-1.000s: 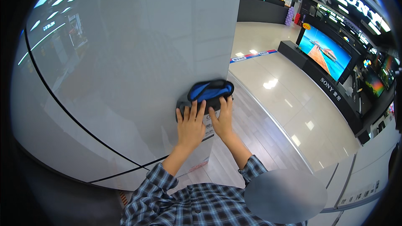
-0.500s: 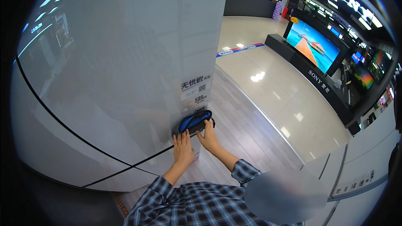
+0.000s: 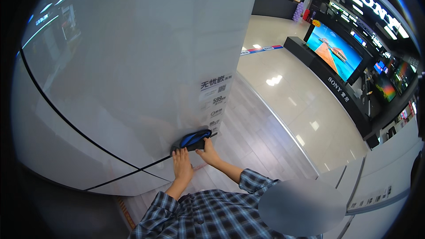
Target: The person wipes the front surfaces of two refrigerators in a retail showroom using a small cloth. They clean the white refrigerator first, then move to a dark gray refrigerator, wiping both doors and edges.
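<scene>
A black oblong block with a blue top and a dark band across it (image 3: pixel 193 140) rests against the glossy white front of a large appliance (image 3: pixel 133 84), which looks like a refrigerator. My left hand (image 3: pixel 182 166) has its fingers laid straight up against the block's lower left part. At the block's right end my right hand (image 3: pixel 210 154) grips it, the thumb toward the middle and the fingers partly hidden behind. The block sits just above the dark seam (image 3: pixel 157 162) between the door panels. A printed label (image 3: pixel 217 99) is on the panel, above and right of the block.
Pale wood-look flooring (image 3: pixel 256 124) runs along the appliance's right side, then shiny beige tiles (image 3: pixel 283 88). Farther right stands a black display plinth (image 3: pixel 327 79) with a lit television (image 3: pixel 334 51). Another white appliance (image 3: pixel 380 181) is close at the lower right.
Both hands and the block have moved down and left along the white panel. More of the label's lower part now shows. The view has shifted slightly.
</scene>
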A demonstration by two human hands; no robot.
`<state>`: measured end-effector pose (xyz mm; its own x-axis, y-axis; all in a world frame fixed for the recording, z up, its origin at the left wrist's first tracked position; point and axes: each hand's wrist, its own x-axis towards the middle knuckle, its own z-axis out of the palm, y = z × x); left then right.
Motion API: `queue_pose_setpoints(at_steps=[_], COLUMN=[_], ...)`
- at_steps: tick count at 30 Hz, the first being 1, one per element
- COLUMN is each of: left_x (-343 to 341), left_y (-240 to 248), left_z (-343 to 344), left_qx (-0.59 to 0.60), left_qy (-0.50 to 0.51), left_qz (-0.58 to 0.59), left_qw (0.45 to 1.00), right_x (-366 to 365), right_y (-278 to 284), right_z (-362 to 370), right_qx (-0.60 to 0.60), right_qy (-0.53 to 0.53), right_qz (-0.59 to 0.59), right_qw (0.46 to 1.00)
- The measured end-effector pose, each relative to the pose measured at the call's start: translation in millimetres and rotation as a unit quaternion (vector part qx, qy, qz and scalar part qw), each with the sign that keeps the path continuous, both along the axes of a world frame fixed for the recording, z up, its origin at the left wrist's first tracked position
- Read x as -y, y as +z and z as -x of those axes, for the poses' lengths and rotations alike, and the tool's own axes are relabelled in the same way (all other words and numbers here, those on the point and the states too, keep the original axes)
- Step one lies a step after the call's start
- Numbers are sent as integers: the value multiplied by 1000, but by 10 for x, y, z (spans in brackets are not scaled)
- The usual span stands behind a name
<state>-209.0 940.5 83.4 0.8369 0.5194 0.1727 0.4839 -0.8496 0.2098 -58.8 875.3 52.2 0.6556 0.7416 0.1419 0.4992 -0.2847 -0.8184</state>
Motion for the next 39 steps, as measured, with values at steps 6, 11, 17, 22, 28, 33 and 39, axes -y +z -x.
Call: queue_pose_setpoints(at_steps=[6,11,17,22,28,33,39], left_x=[41,-74,-196,-493,-542,-481,-255], left_y=[-32,-141,-8,-26,305,350,477], left_z=[514,982,1536,2006,2176,1971,1488], left_qx=[-6,9,39,19,56,113,140], left_qy=[58,152,229,307,314,272,156], left_qz=[47,5,-13,-51,-62,-47,-51], left_qw=[997,988,973,950,946,955,976], right_x=[-98,-499,-846,-1110,-1148,-1071,-624], right_y=[85,-12,-1,341,691,517,614], right_z=[418,820,1374,1914,2125,1983,1318], right_qx=[-222,-402,-553,-615,-628,-629,-655], right_qy=[29,80,205,203,211,157,117], right_qz=[66,112,91,121,118,70,-3], right_qw=[972,905,802,752,740,759,747])
